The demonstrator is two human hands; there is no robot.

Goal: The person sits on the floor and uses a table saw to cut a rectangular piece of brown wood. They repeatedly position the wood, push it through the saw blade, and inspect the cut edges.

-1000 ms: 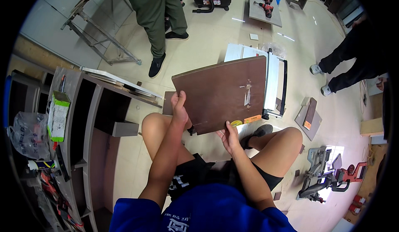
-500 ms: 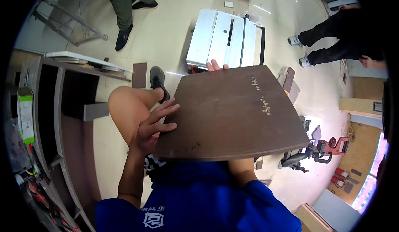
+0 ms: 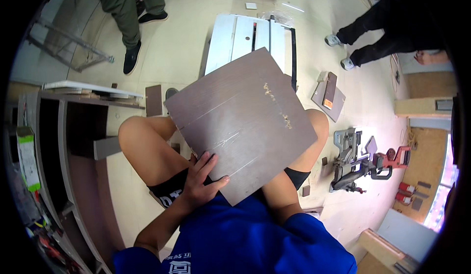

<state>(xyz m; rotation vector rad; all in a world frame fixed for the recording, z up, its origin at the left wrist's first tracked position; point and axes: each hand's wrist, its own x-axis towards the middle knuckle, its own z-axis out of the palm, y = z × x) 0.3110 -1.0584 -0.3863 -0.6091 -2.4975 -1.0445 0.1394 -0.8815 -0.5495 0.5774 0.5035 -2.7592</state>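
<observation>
Ahead, a white-topped table saw (image 3: 223,43), with a white tile (image 3: 250,6) beyond on the floor (image 3: 189,33). At left, a cabinet (image 3: 63,126) with open compartments, a green-and-white box (image 3: 28,161) at its outer edge. Beyond, a metal trestle (image 3: 73,42) near a person in green trousers (image 3: 117,9). At right, a person in dark trousers (image 3: 382,33), a brown strip (image 3: 330,87) lying on a grey panel (image 3: 321,99), then a mitre saw (image 3: 349,173) and red canisters (image 3: 405,193).

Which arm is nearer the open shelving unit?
Left. The left arm is just right of the shelving unit, its left hand touching the brown board. The right arm is farther right, its hand hidden beneath the board.
</observation>
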